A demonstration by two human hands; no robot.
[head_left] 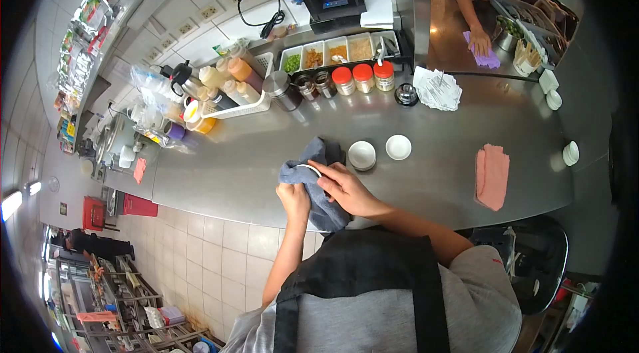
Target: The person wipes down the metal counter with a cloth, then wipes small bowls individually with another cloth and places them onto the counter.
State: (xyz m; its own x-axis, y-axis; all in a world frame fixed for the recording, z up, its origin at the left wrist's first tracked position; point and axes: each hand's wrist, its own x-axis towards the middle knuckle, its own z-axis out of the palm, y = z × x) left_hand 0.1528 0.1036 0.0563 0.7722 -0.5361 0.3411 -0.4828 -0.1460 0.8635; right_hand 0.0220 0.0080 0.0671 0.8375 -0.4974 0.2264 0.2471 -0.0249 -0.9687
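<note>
Above the near edge of the steel counter, both hands are around a blue-grey cloth [318,151]. A curved white rim [309,167], seemingly of a small sauce dish, shows within its folds; the rest is hidden. My left hand [294,201] is closed on the cloth at the left, fingers curled. My right hand [347,190] grips the dish from the right, its fingers bent over the rim and cloth. Just right of the cloth stand a white bowl [362,155], seemingly stacked, and a small white dish [398,147].
A folded pink cloth [492,177] lies to the right on the counter [426,183]. Along the back are red-lidded jars [363,77], a topping tray [331,51], a white bottle basket [256,105] and paper slips [437,89]. Another person's hand [480,43] presses a purple cloth beyond the partition.
</note>
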